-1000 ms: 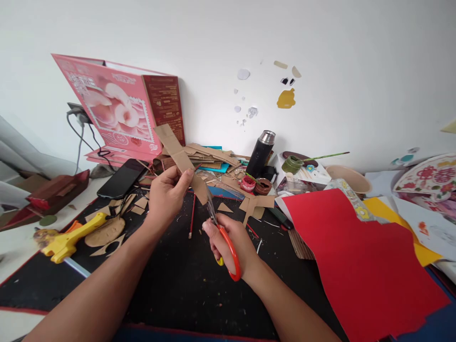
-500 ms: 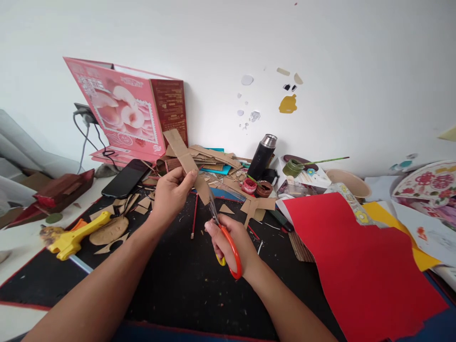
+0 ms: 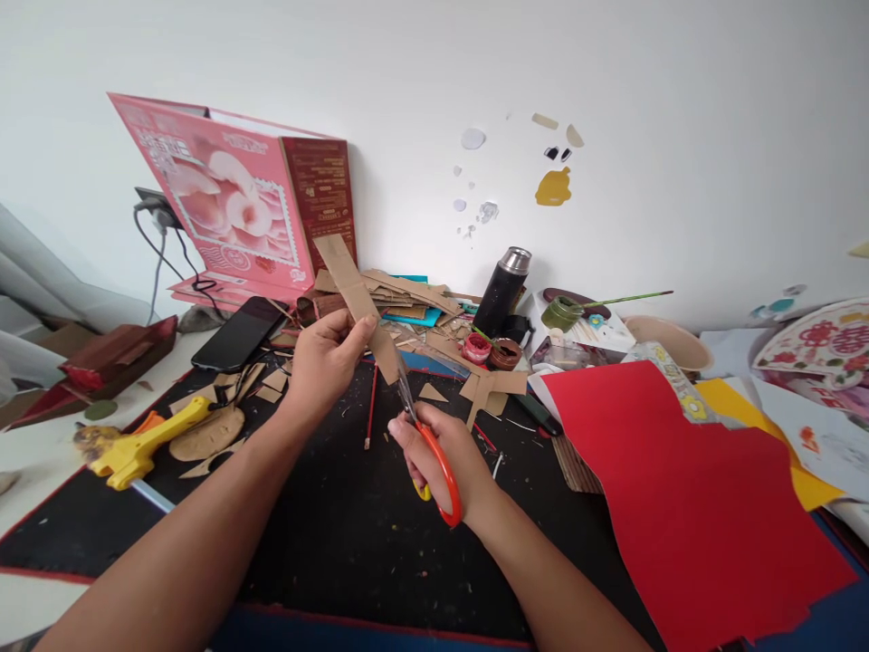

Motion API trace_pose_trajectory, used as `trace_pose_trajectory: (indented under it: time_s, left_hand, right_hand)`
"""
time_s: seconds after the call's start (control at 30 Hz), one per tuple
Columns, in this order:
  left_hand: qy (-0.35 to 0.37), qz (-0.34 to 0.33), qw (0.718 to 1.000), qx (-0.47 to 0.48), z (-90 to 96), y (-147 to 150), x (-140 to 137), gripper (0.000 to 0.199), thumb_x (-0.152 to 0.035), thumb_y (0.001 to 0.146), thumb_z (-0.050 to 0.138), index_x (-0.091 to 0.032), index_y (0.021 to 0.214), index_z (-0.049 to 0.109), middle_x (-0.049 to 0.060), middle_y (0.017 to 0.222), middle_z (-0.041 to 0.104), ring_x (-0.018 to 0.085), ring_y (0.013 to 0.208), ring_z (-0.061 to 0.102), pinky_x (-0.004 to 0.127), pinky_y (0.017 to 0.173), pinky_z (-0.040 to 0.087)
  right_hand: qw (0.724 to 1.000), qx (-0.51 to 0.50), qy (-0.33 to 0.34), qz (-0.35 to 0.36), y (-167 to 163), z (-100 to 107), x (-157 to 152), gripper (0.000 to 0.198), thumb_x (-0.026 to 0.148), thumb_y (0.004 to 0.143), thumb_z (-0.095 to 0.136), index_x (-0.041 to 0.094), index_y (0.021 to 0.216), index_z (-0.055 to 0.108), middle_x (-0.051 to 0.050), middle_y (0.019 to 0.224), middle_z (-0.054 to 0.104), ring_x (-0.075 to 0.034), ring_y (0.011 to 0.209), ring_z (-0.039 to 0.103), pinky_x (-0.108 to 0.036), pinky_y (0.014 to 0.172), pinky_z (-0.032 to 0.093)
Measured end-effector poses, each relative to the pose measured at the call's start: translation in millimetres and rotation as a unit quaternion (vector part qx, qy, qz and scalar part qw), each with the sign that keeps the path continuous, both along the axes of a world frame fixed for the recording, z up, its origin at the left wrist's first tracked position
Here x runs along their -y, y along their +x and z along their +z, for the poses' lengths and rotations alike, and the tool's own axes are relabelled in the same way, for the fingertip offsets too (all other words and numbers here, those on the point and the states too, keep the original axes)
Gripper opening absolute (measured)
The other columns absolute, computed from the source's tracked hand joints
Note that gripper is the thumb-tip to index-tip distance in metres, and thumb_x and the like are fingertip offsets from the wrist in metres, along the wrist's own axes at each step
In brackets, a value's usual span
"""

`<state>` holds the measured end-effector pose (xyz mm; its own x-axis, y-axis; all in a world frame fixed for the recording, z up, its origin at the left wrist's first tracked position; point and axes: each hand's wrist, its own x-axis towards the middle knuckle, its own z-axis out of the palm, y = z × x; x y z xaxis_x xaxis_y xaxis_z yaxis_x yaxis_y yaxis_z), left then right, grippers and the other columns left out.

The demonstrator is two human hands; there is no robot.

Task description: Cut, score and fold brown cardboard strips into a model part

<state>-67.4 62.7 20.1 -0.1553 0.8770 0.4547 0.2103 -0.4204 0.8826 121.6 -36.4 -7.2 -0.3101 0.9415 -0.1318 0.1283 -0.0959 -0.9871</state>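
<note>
A black mat (image 3: pixel 326 543) is overlapped at the right by a red sheet (image 3: pixel 685 489), and a pink box (image 3: pixel 231 199) is stood behind it at the left. Both forearms are cut off by the lower edge of the view. Above the mat, a card strip (image 3: pixel 349 281) is held up at a slant, pinched between the thumb and fingers of the left hand (image 3: pixel 332 358). Scissors (image 3: pixel 447 475) are gripped by the right hand (image 3: pixel 444 457), its fingers wrapped about the handles; the exact placing of those fingers is partly hidden. Against the preceding instants, only a slight shift of the view is noted: the blades are kept at the strip's lower end, so no advance in the cutting can be confirmed. Whether card is caught between the blades cannot be told, since the tips are blurred against the strip. No severed piece is seen falling; the small scraps (image 3: pixel 433 392) beneath cannot be attributed.
</note>
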Motion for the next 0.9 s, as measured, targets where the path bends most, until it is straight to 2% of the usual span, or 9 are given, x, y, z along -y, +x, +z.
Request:
trace_pose_trajectory:
  time_s: [0.2,0.37,0.53,0.9]
  left_hand:
    - [0.004,0.009,1.0,-0.011,-1.7,-1.1,0.1,0.039,-0.045,0.091,0.072,-0.023,0.063,0.055,-0.004,0.058,0.045,0.013,0.054,0.036,0.029,0.05,0.026]
    - [-0.016,-0.008,0.999,0.034,-0.9,3.6,3.6,0.036,-0.047,0.091,0.072,-0.023,0.068,0.06,-0.004,0.059,0.047,0.013,0.053,0.037,0.029,0.049,0.027]
    - [-0.016,0.001,0.999,0.049,0.2,7.9,7.7,0.037,-0.045,0.091,0.072,-0.023,0.066,0.056,-0.004,0.057,0.045,0.012,0.052,0.036,0.028,0.049,0.026]
    - [-0.013,0.016,0.997,0.069,-6.8,10.2,8.8,0.038,-0.049,0.092,0.074,-0.022,0.07,0.058,-0.004,0.064,0.047,0.012,0.056,0.037,0.028,0.051,0.03]
  right_hand:
    - [1.0,0.009,-0.001,-0.003,-0.7,1.9,0.7,0.04,0.061,0.099,0.074,0.024,0.095,0.062,0.007,0.059,0.052,-0.013,0.048,0.05,-0.024,0.049,0.039]
    - [1.0,0.024,0.01,-0.009,-2.1,1.5,0.7,0.043,0.065,0.098,0.073,0.023,0.092,0.061,0.006,0.059,0.052,-0.013,0.047,0.049,-0.025,0.048,0.037]
    - [0.999,0.029,0.014,-0.015,-3.5,2.7,2.0,0.043,0.063,0.099,0.073,0.024,0.087,0.058,0.007,0.055,0.05,-0.013,0.046,0.047,-0.025,0.047,0.035]
    - [0.998,0.052,0.033,-0.022,-5.4,-1.2,2.1,0.041,0.059,0.103,0.067,0.024,0.084,0.056,0.006,0.053,0.05,-0.013,0.045,0.047,-0.025,0.046,0.033]
